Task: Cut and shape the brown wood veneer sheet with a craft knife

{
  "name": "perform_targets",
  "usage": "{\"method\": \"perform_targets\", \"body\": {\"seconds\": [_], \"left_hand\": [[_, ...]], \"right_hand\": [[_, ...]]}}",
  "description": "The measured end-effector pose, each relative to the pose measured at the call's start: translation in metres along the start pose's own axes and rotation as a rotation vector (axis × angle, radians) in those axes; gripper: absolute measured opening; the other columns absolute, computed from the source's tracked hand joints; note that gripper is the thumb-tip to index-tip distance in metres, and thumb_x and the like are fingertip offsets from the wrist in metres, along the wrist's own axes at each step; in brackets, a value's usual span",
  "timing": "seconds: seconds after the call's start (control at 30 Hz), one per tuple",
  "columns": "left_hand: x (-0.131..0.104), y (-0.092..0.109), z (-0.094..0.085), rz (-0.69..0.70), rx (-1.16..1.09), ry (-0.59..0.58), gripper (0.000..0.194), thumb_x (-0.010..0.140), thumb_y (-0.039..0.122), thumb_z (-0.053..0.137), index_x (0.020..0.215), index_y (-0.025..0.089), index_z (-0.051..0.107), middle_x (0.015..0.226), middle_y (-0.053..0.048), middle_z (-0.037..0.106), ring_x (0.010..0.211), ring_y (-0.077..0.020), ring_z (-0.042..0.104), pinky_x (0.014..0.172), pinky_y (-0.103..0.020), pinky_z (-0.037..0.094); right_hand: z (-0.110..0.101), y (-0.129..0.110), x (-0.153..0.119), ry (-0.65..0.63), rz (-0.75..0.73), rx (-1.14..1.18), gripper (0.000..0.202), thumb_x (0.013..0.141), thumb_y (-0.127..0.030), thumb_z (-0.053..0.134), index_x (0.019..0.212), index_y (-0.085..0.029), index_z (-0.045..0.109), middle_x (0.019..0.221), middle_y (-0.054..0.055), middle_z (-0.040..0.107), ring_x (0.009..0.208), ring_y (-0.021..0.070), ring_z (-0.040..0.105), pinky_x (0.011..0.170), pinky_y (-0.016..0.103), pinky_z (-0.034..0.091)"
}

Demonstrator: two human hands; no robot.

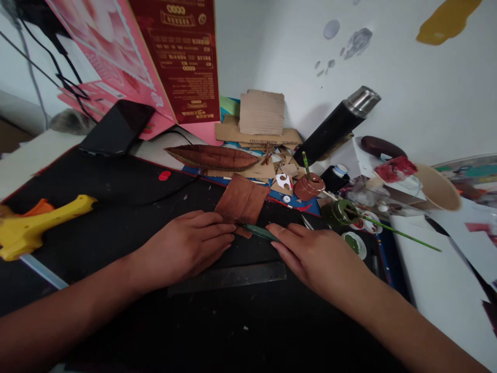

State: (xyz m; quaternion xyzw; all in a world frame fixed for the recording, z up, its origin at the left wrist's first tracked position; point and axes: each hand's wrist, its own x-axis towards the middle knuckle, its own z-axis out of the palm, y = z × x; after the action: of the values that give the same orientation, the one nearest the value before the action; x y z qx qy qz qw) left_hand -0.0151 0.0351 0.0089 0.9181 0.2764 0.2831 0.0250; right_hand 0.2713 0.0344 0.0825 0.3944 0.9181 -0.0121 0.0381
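Note:
A reddish-brown flat piece [244,201] lies on the black mat in front of me. My left hand [190,242] rests at its lower left edge, fingers together and fingertips touching the piece. In my right hand [301,248] is a slim dark green tool [258,231], whose tip points left at the lower edge of the piece, close to my left fingertips. Just what the tool's tip touches is too small to tell. A metal ruler [240,275] lies on the mat below both hands. Behind the piece sits a brown boat-shaped object [212,156].
A yellow glue gun [34,225] is at the left, below a black phone [118,127]. Cardboard pieces [262,114] stand behind. A leaning black thermos [336,124], a brown paint jar [308,186] and a green paint jar [338,213] are to the right.

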Motion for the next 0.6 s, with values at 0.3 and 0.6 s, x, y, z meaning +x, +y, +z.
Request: {"method": "perform_targets", "body": {"seconds": [0.3, 0.6], "left_hand": [[0.001, 0.0, -0.001, -0.003, -0.005, -0.003, 0.02, 0.104, 0.019, 0.057, 0.112, 0.016, 0.075, 0.118, -0.004, 0.08, 0.106, -0.0223, 0.072, 0.091, -0.037, 0.059], [0.003, 0.0, -0.001, 0.009, 0.01, 0.011, 0.022, 0.105, 0.019, 0.054, 0.11, 0.016, 0.076, 0.117, -0.004, 0.081, 0.104, -0.0216, 0.072, 0.091, -0.036, 0.06]], "right_hand": [[-0.004, -0.004, -0.003, 0.003, 0.014, -0.007, 0.036, 0.108, -0.031, 0.043, 0.131, -0.018, 0.069, 0.088, 0.006, 0.077, 0.059, 0.02, 0.07, 0.049, 0.031, 0.04], [0.004, 0.003, -0.011, 0.01, 0.041, 0.088, 0.039, 0.109, -0.033, 0.041, 0.133, -0.019, 0.068, 0.1, 0.009, 0.079, 0.073, 0.0223, 0.075, 0.059, 0.033, 0.053]]}}
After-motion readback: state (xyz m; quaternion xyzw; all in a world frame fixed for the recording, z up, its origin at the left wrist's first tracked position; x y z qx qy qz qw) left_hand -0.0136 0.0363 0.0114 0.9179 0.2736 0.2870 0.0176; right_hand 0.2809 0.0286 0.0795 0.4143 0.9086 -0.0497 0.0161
